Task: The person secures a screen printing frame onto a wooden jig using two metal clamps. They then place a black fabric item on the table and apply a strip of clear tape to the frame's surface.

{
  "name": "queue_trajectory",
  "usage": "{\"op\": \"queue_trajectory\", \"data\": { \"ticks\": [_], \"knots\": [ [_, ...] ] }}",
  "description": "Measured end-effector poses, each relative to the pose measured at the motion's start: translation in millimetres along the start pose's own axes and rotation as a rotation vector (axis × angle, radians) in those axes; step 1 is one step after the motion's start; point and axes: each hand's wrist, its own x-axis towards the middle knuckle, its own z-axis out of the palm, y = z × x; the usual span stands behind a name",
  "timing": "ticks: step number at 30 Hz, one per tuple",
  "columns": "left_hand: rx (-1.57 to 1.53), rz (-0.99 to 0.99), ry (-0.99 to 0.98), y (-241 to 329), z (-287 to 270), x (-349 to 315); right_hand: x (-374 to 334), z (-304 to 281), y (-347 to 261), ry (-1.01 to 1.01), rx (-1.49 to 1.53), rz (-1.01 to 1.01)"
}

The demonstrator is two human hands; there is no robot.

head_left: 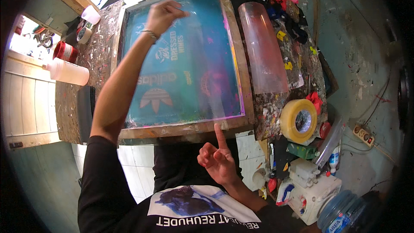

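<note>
Nearest the camera: a black sleeve and a shirt with a blue print [189, 203] fill the lower edge.
Right hand [217, 159]: holds nothing; index finger raised and touching the near wooden edge of the screen frame [185, 127], the other fingers curled in.
Left hand [161, 15]: arm stretched out over the far part of the teal mesh [194, 60], fingers bunched together. It looks blurred, so whether the fingertips pinch anything I cannot tell.
Screen: lies flat on the paint-spattered bench [97, 51], designs showing through the mesh, pink ink along its right and near borders.
Step in hand: likely checking or wiping the mesh surface, with the frame steadied at its near rail.
Next move calls for: light, even pressure on the mesh, and the frame kept from shifting.
Bench: a clear plastic sheet [263, 47] lies right of the frame; a tape roll [298, 121] sits nearer; a pale bottle [69, 71] lies at the left.
Room: worn teal wall [358, 39], power strip [364, 134], water jug [343, 211] lower right.
</note>
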Motion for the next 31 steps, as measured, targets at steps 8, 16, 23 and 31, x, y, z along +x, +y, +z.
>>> {"op": "queue_trajectory", "data": {
  "ticks": [8, 16, 23, 31],
  "knots": [
    [0.100, -0.054, -0.045, -49.3, 71.2, 0.2, 20.7, -17.1, 12.0, -0.004, -0.021, 0.040],
    [0.054, -0.019, -0.003, -51.3, 90.6, -13.1, 15.8, -11.7, 10.5, 0.026, 0.030, 0.024],
    [0.182, 0.050, -0.011, -55.9, 91.9, -16.6, 15.9, -11.0, 8.7, 0.044, -0.014, 0.034],
    [0.655, 0.195, 0.127, -73.6, 92.4, -44.9, 15.3, -5.2, 4.0, 0.044, -0.131, 0.042]
  ]
}}
